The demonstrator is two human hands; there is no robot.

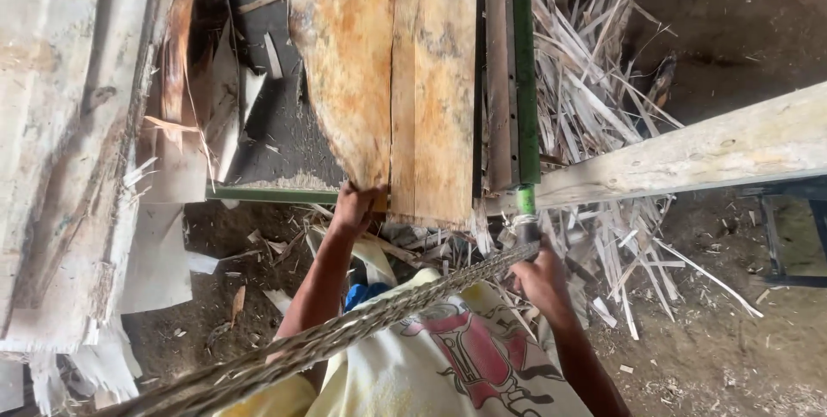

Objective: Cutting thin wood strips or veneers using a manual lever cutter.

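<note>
**Hands at the near end of a rough-sawn slab**

Nearest to me, a braided rope (345, 339) runs slantwise across my shirt, from lower left up toward my right hand (541, 281). That hand sits just below a green-tipped handle (525, 210); its back faces me, and I cannot tell whether the fingers are closed on the rope, the handle or neither. My left hand (355, 208) reaches up to the near end of the slab (345, 64), fingers curled over its lower edge in a firm hold. The slab is pale orange-brown with an irregular, bark-side outline, and it lies lengthwise away from me. Touching its right side lies a straighter plank (441, 81) of similar colour. Beside that plank runs a dark metal rail with a green strip (522, 64), also leading away. To the right, a pale squared beam (706, 152) crosses at a slant above a heap of wood slivers (594, 98) on the dirt floor. To the left, stacked pale boards (60, 141) and torn bark strips lie along the edge.
</note>
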